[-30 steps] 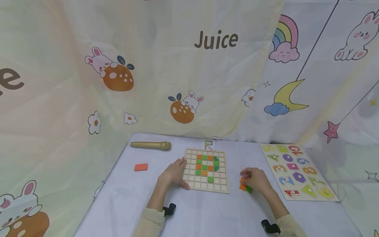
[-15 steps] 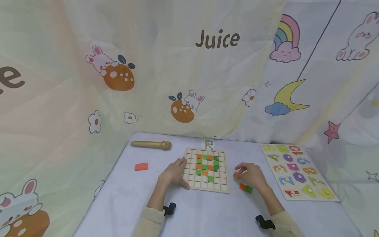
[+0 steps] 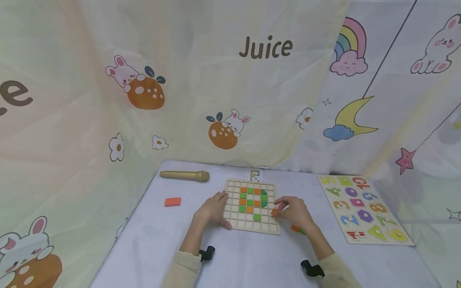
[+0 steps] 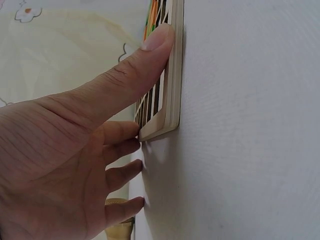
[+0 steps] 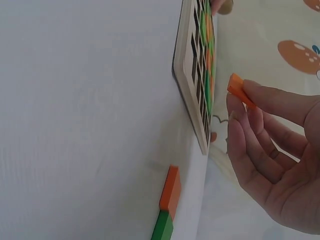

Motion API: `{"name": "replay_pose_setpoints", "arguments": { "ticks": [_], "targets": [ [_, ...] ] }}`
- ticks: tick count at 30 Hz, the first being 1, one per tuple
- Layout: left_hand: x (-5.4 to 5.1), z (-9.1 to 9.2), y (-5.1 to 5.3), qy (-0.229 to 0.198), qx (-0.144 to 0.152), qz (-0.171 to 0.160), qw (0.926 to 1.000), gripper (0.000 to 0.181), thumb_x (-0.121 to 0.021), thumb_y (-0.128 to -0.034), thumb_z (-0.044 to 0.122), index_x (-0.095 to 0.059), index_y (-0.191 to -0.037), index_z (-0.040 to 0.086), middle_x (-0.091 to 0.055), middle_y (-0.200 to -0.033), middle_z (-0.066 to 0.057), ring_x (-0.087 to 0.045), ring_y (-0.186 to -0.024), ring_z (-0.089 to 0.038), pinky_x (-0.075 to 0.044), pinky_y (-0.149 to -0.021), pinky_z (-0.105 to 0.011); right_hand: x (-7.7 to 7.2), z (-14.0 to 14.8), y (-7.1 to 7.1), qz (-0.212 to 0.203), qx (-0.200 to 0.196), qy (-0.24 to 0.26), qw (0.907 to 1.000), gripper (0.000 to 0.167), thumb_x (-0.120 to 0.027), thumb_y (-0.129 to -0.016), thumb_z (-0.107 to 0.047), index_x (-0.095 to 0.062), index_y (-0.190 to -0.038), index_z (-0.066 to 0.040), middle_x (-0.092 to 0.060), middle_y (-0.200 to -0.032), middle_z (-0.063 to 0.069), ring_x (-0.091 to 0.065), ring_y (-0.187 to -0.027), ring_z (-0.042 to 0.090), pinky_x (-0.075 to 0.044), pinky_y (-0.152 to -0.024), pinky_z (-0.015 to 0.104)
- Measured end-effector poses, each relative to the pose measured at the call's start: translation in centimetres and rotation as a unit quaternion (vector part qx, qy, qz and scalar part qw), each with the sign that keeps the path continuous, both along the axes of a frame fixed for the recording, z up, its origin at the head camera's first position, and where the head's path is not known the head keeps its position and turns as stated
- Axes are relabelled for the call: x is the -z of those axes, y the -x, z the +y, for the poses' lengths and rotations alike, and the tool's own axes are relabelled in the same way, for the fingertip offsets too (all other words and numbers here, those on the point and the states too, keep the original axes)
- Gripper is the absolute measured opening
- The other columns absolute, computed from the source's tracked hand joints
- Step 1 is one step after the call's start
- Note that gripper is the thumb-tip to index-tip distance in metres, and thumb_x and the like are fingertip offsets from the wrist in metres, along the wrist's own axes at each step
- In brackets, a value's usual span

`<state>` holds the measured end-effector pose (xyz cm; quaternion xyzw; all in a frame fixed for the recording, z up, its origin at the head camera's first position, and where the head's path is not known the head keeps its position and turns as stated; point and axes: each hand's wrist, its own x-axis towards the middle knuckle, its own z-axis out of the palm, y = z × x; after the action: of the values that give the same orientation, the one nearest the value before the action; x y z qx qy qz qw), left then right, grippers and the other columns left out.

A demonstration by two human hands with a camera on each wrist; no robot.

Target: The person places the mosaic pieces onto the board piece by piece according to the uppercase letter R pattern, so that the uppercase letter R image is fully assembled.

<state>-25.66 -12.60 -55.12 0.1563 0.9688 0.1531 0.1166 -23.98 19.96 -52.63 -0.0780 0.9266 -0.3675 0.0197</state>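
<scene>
My right hand [image 3: 295, 212] pinches a small orange block [image 5: 240, 89] between thumb and fingertips, just over the right edge of the wooden grid board [image 3: 245, 224]. Orange and green pieces, some with rounded edges, sit in the board's cells. Resting on the board's left edge is my left hand [image 3: 212, 212]; its thumb [image 4: 157, 40] lies on the rim and its fingers are extended, some touching the table. Below my right hand, a loose orange block [image 5: 171, 189] and a green block [image 5: 162, 226] lie end to end on the table.
A gold toy microphone [image 3: 184, 175] lies at the back left, with a red-orange block [image 3: 173, 202] in front of it. Behind the board is a small pattern card [image 3: 255, 175]. A number puzzle board [image 3: 378, 241] lies at the right. Printed cloth hangs behind the table.
My right hand has picked up an orange block beside the loose pieces and carried it left to the board's right edge. My left hand has stayed on the board.
</scene>
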Motion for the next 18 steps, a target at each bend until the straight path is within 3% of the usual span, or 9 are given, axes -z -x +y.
{"name": "replay_pose_setpoints", "arguments": {
  "ticks": [5, 10, 18],
  "targets": [
    [0.1, 0.1, -0.1, -0.006, -0.004, 0.001, 1.0000, 0.128, -0.099, -0.0605, 0.052, -0.036, -0.160, 0.001, -0.031, -0.169, -0.016, -0.028, -0.156, -0.036, -0.032, -0.124, -0.055, 0.6, -1.5, 0.1, -0.002, -0.005, 0.016, 0.9999, 0.032, -0.091, -0.080, -0.012, -0.079, -0.109, -0.009, -0.069, -0.080, -0.003, -0.061, -0.078, 0.017, -0.049, -0.064, 0.031],
    [-0.7, 0.2, -0.4, 0.000, -0.006, -0.008, 0.9999, 0.129, -0.099, -0.0620, 0.052, -0.034, -0.162, 0.002, -0.028, -0.170, -0.015, -0.026, -0.157, -0.035, -0.031, -0.125, -0.054, 1.2, -3.2, 0.1, -0.001, -0.020, 0.024, 0.9995, 0.028, -0.089, -0.080, -0.008, -0.079, -0.107, -0.009, -0.069, -0.079, -0.005, -0.062, -0.073, 0.013, -0.051, -0.061, 0.029],
    [-0.5, 0.2, -0.2, 0.005, -0.003, -0.010, 0.9999, 0.130, -0.097, -0.0617, 0.055, -0.033, -0.163, 0.004, -0.027, -0.171, -0.013, -0.025, -0.158, -0.033, -0.031, -0.125, -0.053, 1.4, -5.7, -0.1, 0.002, -0.045, 0.052, 0.9976, 0.026, -0.086, -0.081, -0.004, -0.079, -0.106, -0.004, -0.071, -0.081, -0.004, -0.065, -0.073, 0.011, -0.055, -0.062, 0.027]
  ]
}}
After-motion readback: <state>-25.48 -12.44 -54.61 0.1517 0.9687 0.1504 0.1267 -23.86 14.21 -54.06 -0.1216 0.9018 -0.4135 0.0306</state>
